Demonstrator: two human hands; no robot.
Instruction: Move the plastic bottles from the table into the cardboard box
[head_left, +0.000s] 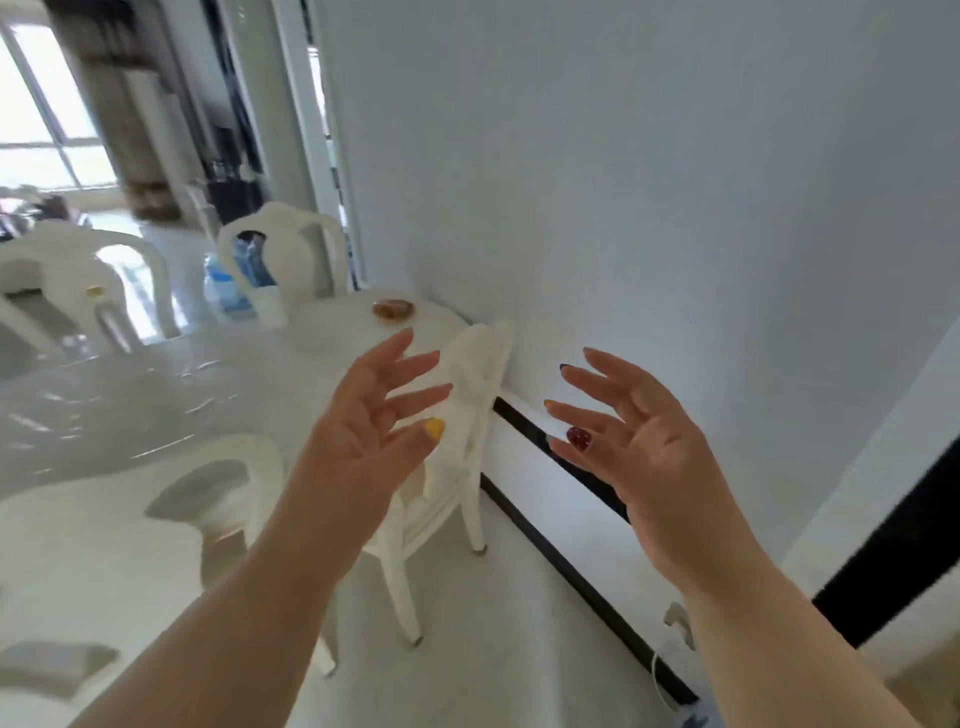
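Observation:
Both my hands are raised in front of me with palms facing each other and fingers spread, holding nothing. My left hand (379, 415) hovers over the right end of the glossy white table (156, 395). My right hand (623, 436) is out over the floor near the wall. A clear plastic bottle with a yellow cap (104, 317) stands at the table's far left side, blurred. A large blue water jug (228, 286) shows behind a chair. No cardboard box is in view.
White chairs surround the table: one below my left hand (447, 467), one at the near edge (218, 493), others at the far side (285, 249). A small brown item (393, 308) lies on the table's far end. A white wall with black baseboard (571, 561) runs along the right.

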